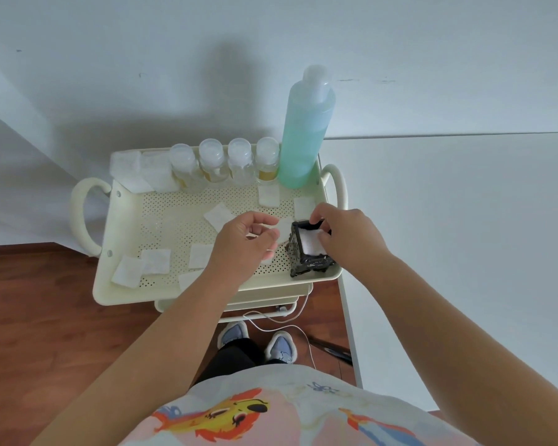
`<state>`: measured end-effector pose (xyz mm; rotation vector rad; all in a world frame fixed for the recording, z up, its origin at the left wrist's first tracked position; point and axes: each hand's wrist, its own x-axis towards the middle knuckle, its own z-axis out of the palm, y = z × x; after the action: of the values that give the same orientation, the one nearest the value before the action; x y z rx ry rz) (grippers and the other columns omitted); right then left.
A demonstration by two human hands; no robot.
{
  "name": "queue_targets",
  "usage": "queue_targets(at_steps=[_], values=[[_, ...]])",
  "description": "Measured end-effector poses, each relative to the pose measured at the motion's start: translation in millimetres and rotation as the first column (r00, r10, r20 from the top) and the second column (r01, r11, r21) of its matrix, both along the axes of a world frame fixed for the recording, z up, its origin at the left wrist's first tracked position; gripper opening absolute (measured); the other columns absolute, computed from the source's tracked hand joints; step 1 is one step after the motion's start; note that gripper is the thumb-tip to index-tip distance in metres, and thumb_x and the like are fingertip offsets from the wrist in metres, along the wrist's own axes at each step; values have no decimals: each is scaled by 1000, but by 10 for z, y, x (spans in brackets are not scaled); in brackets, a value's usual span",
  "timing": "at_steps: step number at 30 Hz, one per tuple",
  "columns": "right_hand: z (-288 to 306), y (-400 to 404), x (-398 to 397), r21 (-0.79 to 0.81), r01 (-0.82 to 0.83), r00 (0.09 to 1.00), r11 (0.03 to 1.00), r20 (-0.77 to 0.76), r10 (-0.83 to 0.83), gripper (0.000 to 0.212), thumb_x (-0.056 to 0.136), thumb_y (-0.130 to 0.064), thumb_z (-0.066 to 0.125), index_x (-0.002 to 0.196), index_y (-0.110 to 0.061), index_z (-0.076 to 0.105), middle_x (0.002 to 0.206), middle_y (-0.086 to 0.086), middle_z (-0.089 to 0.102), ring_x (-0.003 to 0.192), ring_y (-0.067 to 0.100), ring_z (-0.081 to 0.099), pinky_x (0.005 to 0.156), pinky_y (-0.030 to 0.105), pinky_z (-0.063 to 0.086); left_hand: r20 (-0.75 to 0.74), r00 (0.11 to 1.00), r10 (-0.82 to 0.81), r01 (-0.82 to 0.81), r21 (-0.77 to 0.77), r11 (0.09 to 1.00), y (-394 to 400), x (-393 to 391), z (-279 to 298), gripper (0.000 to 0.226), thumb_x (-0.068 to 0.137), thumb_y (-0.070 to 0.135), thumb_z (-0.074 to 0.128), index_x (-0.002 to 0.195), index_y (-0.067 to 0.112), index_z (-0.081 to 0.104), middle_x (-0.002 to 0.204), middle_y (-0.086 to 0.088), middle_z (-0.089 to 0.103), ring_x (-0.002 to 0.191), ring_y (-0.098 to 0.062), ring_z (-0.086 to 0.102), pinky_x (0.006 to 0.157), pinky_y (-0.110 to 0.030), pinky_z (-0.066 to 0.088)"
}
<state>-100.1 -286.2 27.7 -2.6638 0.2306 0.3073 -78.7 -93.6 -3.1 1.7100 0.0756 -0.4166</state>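
My right hand (pixel 342 235) pinches a cotton pad (pixel 312 243) into the black box (pixel 306 263) at the tray's (pixel 174 294) near right corner (feather-light, limp, so I'd grip an edge), left hand (pixel 245 243) curled round a second pad (pixel 284 225).

Nothing legible anywhere — the green bottle (pixel 303 133), small bottles (pixel 211 167) and black box (pixel 306 265) bear no readable writing.

White wall (pixel 110 43) behind, plain, with a soft shadow cast on it. Floor (pixel 29 317): reddish-brown wood boards. Cream cart (pixel 161 214), perforated top, looped side handles, stands against the wall. White tabletop (pixel 464 220) just right of cart. Light even, diffuse.
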Motion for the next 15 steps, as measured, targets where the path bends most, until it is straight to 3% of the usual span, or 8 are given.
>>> queue_targets(at_steps=[3,6,9,12,15], values=[[-20,38,21,-134,-36,999,990,-22,34,28,88,-9,44,106,-30,48,87,7,63,70,30,59,61,38,55,-7,999,-33,33,11,999,-3,-41,-24,11,81,22,71,91,27,71,74,4,66,68,-20,68,63,-33,58],[-47,56,-3,-111,-50,998,992,-32,47,28,88,-10,47,108,-29,42,84,8,63,66,30,59,60,40,56,-40,998,-58,57,-29,998,-6,-65,-43,13,78,24,71,92,25,71,74,-4,68,66,-21,65,72,-47,60],[-60,70,-10,-89,-66,998,994,-27,64,29,87,-12,49,108,-28,37,82,8,63,62,29,57,57,40,55,-58,996,-65,61,-57,997,4,-66,-42,13,80,21,72,93,21,71,73,-5,68,67,-22,64,77,-51,59],[-21,32,-33,-35,-45,999,998,-14,45,30,86,-17,53,110,-31,41,90,5,67,69,28,60,61,39,56,-66,996,-63,60,-54,997,27,-47,-28,12,84,16,70,96,17,70,70,-1,68,69,-22,65,77,-49,59],[66,-61,-145,121,2,997,993,81,-12,28,84,-20,60,108,-31,51,101,-3,68,80,22,65,69,37,55,-94,994,-51,42,-101,994,53,-22,-6,11,87,12,68,97,14,69,69,0,67,68,-15,66,67,-36,60]])
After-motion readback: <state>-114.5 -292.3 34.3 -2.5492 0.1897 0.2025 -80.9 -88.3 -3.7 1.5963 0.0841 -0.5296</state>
